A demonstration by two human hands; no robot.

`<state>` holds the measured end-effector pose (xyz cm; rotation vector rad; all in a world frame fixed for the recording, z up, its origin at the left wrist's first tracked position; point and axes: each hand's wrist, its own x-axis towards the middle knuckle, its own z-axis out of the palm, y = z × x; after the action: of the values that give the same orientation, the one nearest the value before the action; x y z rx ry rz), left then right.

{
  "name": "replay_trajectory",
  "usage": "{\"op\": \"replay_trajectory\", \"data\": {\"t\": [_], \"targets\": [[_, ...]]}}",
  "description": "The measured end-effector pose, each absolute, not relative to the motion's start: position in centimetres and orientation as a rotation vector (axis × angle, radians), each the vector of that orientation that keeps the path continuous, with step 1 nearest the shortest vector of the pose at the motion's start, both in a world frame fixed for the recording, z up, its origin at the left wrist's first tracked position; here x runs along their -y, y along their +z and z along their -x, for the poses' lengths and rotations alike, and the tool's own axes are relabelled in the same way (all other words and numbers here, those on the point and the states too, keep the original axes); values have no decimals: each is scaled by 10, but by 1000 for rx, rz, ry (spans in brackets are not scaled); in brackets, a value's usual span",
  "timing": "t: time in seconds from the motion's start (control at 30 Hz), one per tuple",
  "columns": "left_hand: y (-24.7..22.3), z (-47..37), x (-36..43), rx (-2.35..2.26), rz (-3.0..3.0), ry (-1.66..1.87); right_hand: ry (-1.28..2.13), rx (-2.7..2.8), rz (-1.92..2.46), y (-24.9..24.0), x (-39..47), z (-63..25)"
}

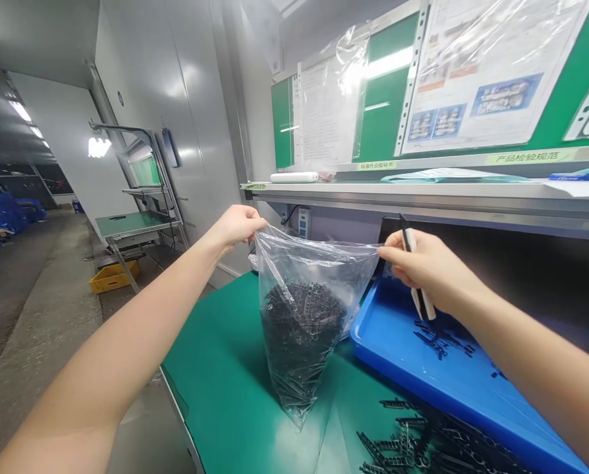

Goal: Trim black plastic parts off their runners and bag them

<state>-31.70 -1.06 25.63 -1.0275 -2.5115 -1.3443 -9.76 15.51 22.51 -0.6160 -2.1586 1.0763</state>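
A clear plastic bag (319, 260), heaped inside with small black plastic parts (299, 319), rests upright on the green tabletop (220, 368). Its mouth is stretched wide and nearly flat between my two hands. My left hand (238, 226) pinches the left top corner. At the right top corner, the thumb and fingers of my right hand (420, 266) are closed on the film. That same hand also holds a slim black-and-white tool (420, 289), whose exact kind I cannot make out.
Right of the bag stands a blue tray (373, 332) with a few loose black parts (440, 339). More black parts (413, 441) are piled on the tabletop in front of it. A shelf (344, 191) runs above. A yellow crate (114, 276) lies on the floor at left.
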Motion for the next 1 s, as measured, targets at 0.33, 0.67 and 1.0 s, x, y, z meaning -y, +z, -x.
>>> {"op": "replay_trajectory", "data": {"t": [0.33, 0.67, 1.0], "targets": [[287, 302, -10, 2558, 1090, -545, 427, 2567, 260, 205, -141, 129], [276, 271, -73, 2671, 1580, 186, 320, 2670, -129, 208, -128, 102], [277, 282, -86, 2481, 1379, 116, 221, 2541, 42, 235, -142, 81]]}}
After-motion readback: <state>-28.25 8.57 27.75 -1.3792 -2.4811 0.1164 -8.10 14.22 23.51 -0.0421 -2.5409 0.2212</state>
